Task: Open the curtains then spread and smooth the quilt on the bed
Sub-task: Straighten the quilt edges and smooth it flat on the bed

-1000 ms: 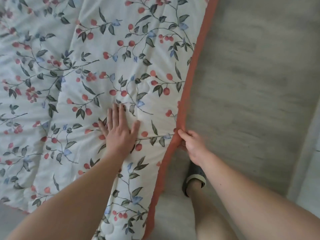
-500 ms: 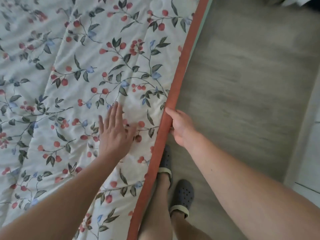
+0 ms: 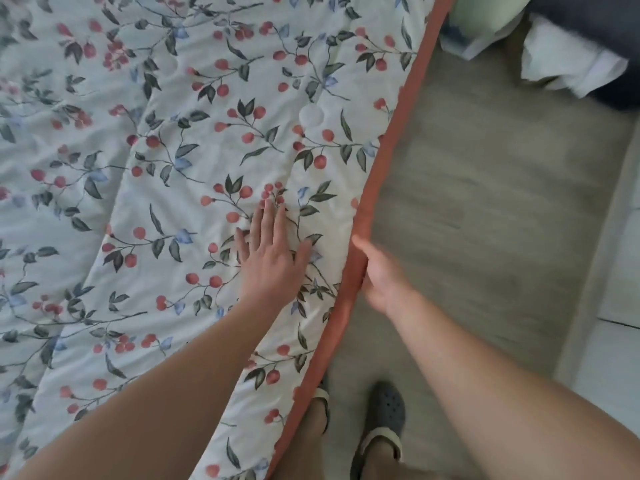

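Observation:
A white quilt [image 3: 194, 140] printed with red berries and dark leaves covers the bed and fills the left and middle of the head view. Its orange-red border [image 3: 391, 147] runs diagonally from the top right down to the bottom middle. My left hand [image 3: 272, 258] lies flat on the quilt with fingers straight, a little inside the border. My right hand [image 3: 381, 275] grips the border from the floor side, thumb on top of the trim. Soft folds cross the quilt on the left.
Grey wood-look floor [image 3: 485, 216] lies right of the bed. My feet in grey clogs [image 3: 384, 420] stand at the bottom beside the border. White and dark bedding [image 3: 568, 60] lies piled at the top right. A pale wall or cabinet edge [image 3: 609, 271] bounds the floor on the right.
Both hands have slid forward along the quilt's edge as I step along the bed. The left stays flat on the quilt, the right keeps hold of the border. The bedding pile has come into view.

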A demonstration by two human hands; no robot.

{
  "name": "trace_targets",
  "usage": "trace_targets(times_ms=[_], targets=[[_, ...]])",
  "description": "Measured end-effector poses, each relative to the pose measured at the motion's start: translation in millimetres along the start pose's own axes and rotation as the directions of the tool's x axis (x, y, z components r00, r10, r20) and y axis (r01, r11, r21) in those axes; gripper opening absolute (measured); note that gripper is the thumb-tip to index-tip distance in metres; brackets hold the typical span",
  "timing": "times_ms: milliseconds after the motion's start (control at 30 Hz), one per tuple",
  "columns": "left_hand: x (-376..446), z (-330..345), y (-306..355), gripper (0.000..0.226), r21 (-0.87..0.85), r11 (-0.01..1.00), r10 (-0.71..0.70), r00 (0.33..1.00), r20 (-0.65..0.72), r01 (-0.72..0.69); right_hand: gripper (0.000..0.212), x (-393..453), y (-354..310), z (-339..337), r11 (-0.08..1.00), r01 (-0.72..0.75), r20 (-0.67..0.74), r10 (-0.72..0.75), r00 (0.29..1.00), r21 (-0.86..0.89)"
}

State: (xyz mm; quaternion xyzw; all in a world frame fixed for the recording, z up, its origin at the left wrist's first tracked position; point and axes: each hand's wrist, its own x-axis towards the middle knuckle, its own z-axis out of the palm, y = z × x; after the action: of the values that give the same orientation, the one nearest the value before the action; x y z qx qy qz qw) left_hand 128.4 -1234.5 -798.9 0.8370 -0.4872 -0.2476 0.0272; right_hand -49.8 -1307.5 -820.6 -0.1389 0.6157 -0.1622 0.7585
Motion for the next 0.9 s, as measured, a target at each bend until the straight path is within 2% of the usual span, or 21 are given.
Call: trace_targets(times_ms=[67, 133, 233, 400, 467, 600, 733, 833, 900], targets=[[27, -11, 14, 0.078, -0.009, 1.0, 0.011, 1.0, -0.008, -0.011, 0.026, 20, -39, -2, 0.998, 0.067, 0.024, -0.067, 0.997, -0.014], [50, -17, 27, 0.078, -0.009, 1.0, 0.003, 1.0, -0.021, -0.004, 0.023, 38, -50, -14, 0.995, 0.083, -0.046, -0.086, 0.995, -0.062], [77, -25, 45, 0.076, -0.021, 1.0, -0.017, 1.0, 0.0, 0.017, 0.02, 52, -47, -39, 0.995, 0.012, -0.079, -0.019, 0.997, -0.097], [131, -33, 85, 0.077, 0.041, 0.994, -0.105, 0.994, 0.022, 0.104, 0.025, 75, -118, -29, 0.998, -0.067, 0.039, 0.068, 0.997, -0.016], [157, -33, 103, 0.077, 0.025, 0.995, -0.102, 0.994, 0.027, 0.101, 0.029, 93, -158, -24, 0.999, -0.011, 0.063, 0.014, 0.998, -0.048], [204, -30, 127, 0.078, 0.049, 0.991, -0.129, 0.991, 0.035, 0.127, 0.01, 132, -206, -34, 0.981, 0.126, 0.048, -0.12, 0.992, -0.149], [216, -37, 146, 0.078, 0.098, 0.972, -0.217, 0.975, 0.052, 0.212, 0.017, 139, -213, -52, 0.963, 0.026, 0.049, -0.013, 0.999, -0.269], [229, -58, 153, 0.078, 0.098, 0.965, -0.25, 0.966, 0.059, 0.243, 0.017, 138, -253, -37, 0.982, -0.014, 0.064, 0.027, 0.998, -0.187], [251, -76, 162, 0.077, 0.107, 0.969, -0.23, 0.972, 0.047, 0.225, 0.021, 147, -295, -25, 0.988, 0.025, 0.07, -0.015, 0.997, -0.15]])
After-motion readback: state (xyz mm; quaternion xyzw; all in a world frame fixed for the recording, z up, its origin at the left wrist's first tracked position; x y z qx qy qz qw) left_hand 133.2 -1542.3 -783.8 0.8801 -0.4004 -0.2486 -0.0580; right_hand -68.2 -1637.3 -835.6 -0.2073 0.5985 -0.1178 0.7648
